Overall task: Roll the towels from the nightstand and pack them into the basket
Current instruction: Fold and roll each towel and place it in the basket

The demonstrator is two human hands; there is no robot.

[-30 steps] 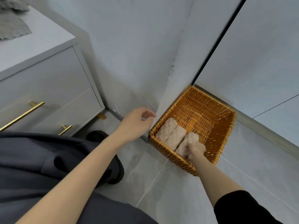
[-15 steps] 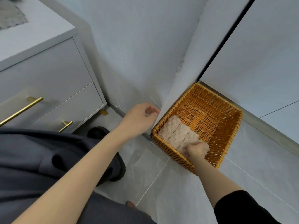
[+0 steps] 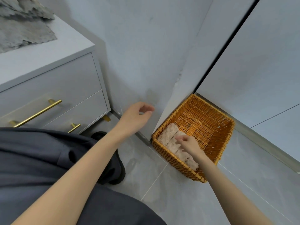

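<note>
Wicker basket (image 3: 228, 127) on the floor, tucked into the corner at right. Pale rolled towels (image 3: 168, 133) laid side by side against its near-left wall; far half bare weave. Right hand (image 3: 190, 144) low inside, over the nearer rolls, fingers slack and half-bent, tips resting on the pile, clasping nothing that shows. Left hand (image 3: 136, 118) in the air by the wall, just left of the basket, loosely curled, empty. Up at far left, grey towels (image 3: 21, 31) heaped unrolled on the nightstand (image 3: 48, 75) tabletop.

Looks like the tail of a packing step: a roll down in the basket, getting a last pat against its neighbours. Task only partly done, judging by the heap on the nightstand.

Next, most likely: lift the right hand clear without dragging a roll loose, turn left to the nightstand, take one grey towel, spread flat, roll tight. Worth minding: soft terry springing open once let go. Snug placement beside the other rolls should hold it. Room enough in the far half for more.
</note>
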